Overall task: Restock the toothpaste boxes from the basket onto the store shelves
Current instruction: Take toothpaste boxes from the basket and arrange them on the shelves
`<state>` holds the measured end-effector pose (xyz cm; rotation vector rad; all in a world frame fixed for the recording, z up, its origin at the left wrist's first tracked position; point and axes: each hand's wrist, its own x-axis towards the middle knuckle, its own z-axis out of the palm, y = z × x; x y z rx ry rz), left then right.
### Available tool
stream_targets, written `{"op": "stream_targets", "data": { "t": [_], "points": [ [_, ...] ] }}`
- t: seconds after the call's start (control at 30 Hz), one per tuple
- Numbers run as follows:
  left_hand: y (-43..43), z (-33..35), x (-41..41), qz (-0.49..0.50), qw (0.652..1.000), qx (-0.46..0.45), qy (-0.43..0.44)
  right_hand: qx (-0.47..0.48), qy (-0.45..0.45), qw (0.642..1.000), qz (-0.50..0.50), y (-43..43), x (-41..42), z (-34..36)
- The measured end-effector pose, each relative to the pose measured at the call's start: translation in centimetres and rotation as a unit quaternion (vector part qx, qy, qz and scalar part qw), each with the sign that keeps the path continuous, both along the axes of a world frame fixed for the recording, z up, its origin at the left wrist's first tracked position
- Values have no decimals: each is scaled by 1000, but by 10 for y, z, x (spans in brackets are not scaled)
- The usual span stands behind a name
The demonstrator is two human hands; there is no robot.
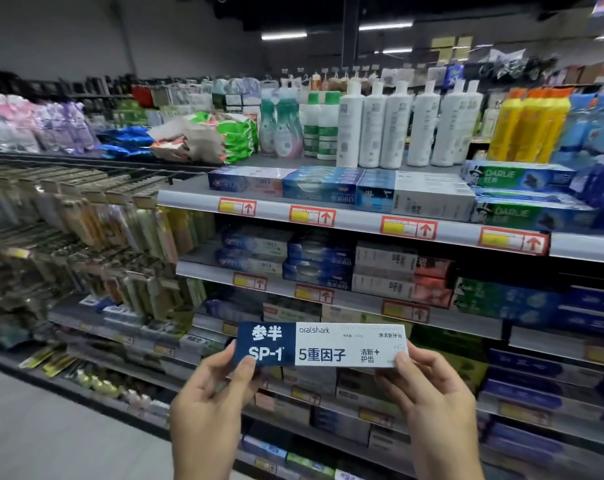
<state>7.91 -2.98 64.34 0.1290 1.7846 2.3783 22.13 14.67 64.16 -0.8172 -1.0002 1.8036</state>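
A blue-and-white toothpaste box marked "SP-1" and "oralshark" is held level in front of the shelves, face toward me. My left hand pinches its blue left end between thumb and fingers. My right hand pinches its white right end. Behind it stand store shelves stacked with toothpaste boxes in rows: blue, white, red and green Darlie boxes. The basket is out of view.
Tall white bottles, green bottles and yellow bottles stand on the top shelf behind the toothpaste. Hanging toothbrush packs fill wire racks to the left. Grey floor runs along the lower left.
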Motion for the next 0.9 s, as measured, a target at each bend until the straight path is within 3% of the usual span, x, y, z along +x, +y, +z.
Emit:
{"op": "stream_targets", "data": {
  "t": [0.43, 0.9],
  "points": [
    [25, 16, -23, 46, 998, 32, -3, 26, 21, 999, 36, 36, -36, 11],
    [49, 25, -98, -102, 994, 17, 36, 84, -1, 996, -29, 40, -78, 20]
  ]
}}
